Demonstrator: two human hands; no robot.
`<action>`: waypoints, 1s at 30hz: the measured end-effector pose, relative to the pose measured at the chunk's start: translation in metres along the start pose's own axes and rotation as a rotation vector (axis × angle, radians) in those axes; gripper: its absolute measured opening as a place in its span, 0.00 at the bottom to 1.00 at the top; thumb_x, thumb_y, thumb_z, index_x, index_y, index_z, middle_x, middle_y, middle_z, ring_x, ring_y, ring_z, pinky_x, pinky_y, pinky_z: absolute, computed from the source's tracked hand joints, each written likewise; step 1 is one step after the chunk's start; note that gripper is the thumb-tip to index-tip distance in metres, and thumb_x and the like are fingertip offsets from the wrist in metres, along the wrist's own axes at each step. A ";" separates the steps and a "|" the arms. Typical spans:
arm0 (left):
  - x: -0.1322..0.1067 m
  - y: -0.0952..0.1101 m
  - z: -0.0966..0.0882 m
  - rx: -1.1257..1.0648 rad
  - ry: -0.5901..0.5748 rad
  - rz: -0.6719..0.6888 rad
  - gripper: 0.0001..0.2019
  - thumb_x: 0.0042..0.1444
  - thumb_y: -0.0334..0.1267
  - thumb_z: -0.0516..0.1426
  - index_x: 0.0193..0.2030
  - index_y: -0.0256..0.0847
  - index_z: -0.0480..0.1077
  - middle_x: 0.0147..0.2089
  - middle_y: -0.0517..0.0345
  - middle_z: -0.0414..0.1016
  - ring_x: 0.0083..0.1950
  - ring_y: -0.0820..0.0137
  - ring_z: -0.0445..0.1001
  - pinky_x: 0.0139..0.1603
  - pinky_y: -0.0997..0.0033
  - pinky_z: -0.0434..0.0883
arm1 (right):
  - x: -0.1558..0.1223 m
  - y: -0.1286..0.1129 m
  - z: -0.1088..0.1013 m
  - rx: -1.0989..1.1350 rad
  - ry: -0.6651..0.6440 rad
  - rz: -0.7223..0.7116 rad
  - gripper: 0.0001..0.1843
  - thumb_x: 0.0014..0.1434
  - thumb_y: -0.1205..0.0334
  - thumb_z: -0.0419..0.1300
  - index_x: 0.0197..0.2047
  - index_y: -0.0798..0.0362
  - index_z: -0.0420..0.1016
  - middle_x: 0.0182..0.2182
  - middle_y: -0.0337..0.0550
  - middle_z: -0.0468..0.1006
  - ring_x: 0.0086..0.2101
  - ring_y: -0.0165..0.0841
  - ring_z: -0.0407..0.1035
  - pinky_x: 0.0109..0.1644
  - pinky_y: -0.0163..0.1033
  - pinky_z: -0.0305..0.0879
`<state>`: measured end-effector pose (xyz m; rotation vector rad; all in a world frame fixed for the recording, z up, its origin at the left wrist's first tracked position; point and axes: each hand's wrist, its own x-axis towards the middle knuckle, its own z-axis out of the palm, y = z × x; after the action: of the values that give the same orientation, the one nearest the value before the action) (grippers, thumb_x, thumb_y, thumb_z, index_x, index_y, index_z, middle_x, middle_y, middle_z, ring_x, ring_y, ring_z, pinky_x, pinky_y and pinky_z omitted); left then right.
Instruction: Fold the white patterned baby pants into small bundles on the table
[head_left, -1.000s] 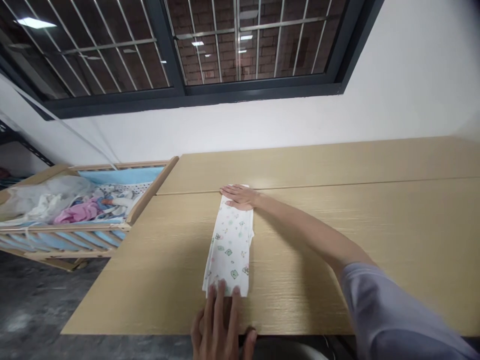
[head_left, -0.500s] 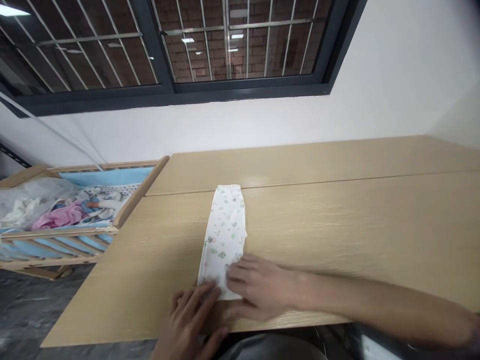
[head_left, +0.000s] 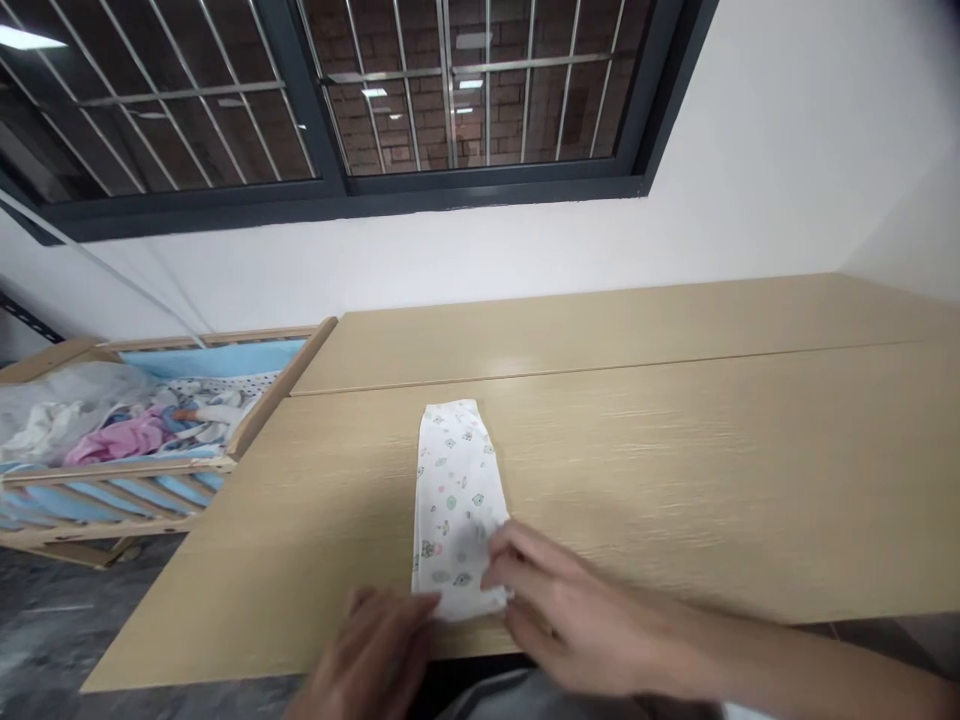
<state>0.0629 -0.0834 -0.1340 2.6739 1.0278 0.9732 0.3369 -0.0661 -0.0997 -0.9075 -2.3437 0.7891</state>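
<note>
Head view: a narrow folded cloth [head_left: 456, 505], white with small printed figures, is seen lying flat on the light wooden table [head_left: 675, 470], its long axis running away from the person, its near end close to the table's front edge. The near end of the cloth is met by both hands. The right hand [head_left: 559, 610] is laid over the near right corner, fingers bent and spread on the fabric; whether a fold is pinched under them cannot be told. The left hand [head_left: 375, 655] is blurred at the near left corner, fingertips touching the cloth edge; its grip cannot be told either. A seam is seen running across the table beyond the far end of the cloth. A wooden crib [head_left: 150, 440] with blue lining is placed against the table's left side, filled with mixed clothes [head_left: 127, 430], pink and white among them. A white wall and a barred window [head_left: 337, 100] are noted behind.
</note>
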 end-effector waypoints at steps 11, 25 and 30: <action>0.181 -0.113 0.004 0.181 -0.150 -0.371 0.15 0.68 0.40 0.50 0.54 0.41 0.74 0.54 0.51 0.78 0.54 0.61 0.75 0.56 0.63 0.70 | 0.143 0.136 -0.044 0.198 0.357 0.300 0.19 0.58 0.64 0.64 0.52 0.54 0.70 0.34 0.39 0.74 0.32 0.31 0.68 0.36 0.35 0.66; 0.103 -0.044 0.066 0.593 -0.283 -0.306 0.23 0.69 0.45 0.48 0.59 0.28 0.69 0.55 0.33 0.74 0.54 0.48 0.74 0.54 0.50 0.72 | 0.148 0.118 -0.030 -0.300 0.146 -0.077 0.27 0.72 0.53 0.49 0.69 0.52 0.58 0.68 0.54 0.60 0.67 0.44 0.55 0.69 0.53 0.53; 0.062 -0.019 0.091 0.661 -0.283 -0.262 0.24 0.66 0.48 0.51 0.50 0.24 0.75 0.52 0.27 0.76 0.58 0.42 0.73 0.52 0.48 0.74 | 0.141 0.096 0.011 -0.279 -0.290 -0.344 0.33 0.74 0.51 0.44 0.75 0.57 0.47 0.74 0.53 0.46 0.72 0.40 0.39 0.74 0.49 0.42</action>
<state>0.1422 -0.0188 -0.1791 2.9038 1.8115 0.2054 0.2796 0.0903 -0.1382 -0.4916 -2.8137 0.4851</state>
